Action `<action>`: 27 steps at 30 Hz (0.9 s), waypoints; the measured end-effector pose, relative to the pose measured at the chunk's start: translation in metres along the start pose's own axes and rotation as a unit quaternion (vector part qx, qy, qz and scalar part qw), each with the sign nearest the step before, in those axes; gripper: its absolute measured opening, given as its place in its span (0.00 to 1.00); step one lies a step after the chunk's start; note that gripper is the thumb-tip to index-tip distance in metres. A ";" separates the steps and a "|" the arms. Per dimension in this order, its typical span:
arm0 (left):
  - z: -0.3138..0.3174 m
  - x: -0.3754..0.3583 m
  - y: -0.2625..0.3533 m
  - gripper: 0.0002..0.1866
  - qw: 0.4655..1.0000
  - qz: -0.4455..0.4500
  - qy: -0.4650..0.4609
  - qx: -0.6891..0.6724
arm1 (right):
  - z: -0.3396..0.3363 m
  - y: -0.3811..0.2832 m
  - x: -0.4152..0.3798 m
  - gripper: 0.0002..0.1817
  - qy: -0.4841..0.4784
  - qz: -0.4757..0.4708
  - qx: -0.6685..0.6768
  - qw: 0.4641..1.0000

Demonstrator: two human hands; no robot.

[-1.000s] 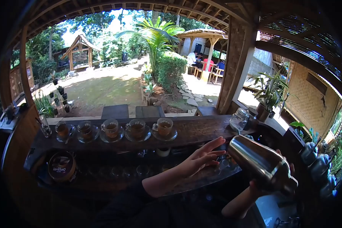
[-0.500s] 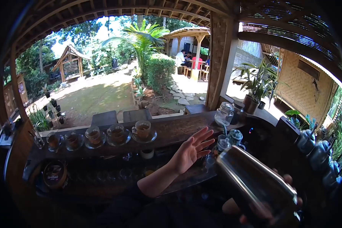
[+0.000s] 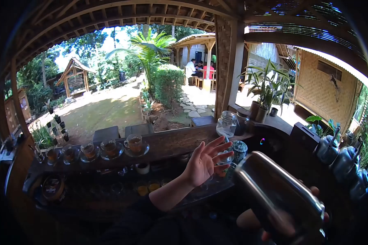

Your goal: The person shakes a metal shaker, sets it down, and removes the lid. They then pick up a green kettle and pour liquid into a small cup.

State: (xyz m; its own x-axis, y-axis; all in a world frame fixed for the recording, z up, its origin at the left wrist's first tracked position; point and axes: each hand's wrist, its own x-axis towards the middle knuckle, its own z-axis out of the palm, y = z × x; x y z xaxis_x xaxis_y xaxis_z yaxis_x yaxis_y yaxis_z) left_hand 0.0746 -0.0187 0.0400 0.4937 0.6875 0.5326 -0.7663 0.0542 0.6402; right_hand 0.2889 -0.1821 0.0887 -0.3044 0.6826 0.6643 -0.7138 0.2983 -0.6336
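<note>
My left hand (image 3: 204, 165) is raised over the dark counter, palm up and fingers spread, holding nothing. A large shiny metal canister (image 3: 280, 196) is tilted at the lower right, with my right hand (image 3: 315, 200) wrapped round it; some of its fingers are hidden behind the metal. Just beyond my left hand stand a glass jar (image 3: 226, 124) and a speckled green pot (image 3: 240, 150). Several glass cups of brown drink on saucers line the wooden ledge, the nearest being a cup (image 3: 135, 143).
Dark metal kettles (image 3: 328, 148) stand along the right side. Potted plants (image 3: 265, 92) are behind the counter. A round brown container (image 3: 53, 188) sits at the lower left. People (image 3: 192, 67) sit under a distant shelter beyond the garden.
The view has turned slightly right, so the cups and jar appear further left. My left hand stays spread, a little nearer the canister in view. My right hand still holds the canister.
</note>
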 end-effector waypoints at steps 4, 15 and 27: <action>-0.009 0.014 -0.014 0.34 1.000 0.008 0.019 -0.006 | -0.085 0.018 0.010 0.38 -0.098 -0.312 -0.156 0.932; -0.043 0.032 -0.017 0.36 0.996 0.032 0.064 -0.059 | -0.074 0.061 0.098 0.40 -0.045 -0.487 -0.361 0.794; -0.059 0.026 0.010 0.36 0.996 0.040 0.079 0.016 | -0.081 0.118 0.110 0.55 -0.061 -0.411 -0.377 0.828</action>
State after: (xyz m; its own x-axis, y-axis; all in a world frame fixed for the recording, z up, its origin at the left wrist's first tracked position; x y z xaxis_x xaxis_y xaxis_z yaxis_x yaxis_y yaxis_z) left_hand 0.0559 0.0423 0.0275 0.3581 0.7942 0.4909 -0.7857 -0.0278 0.6180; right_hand 0.2226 -0.0175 0.0548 -0.0056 -0.0174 0.9998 -0.1292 0.9915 0.0165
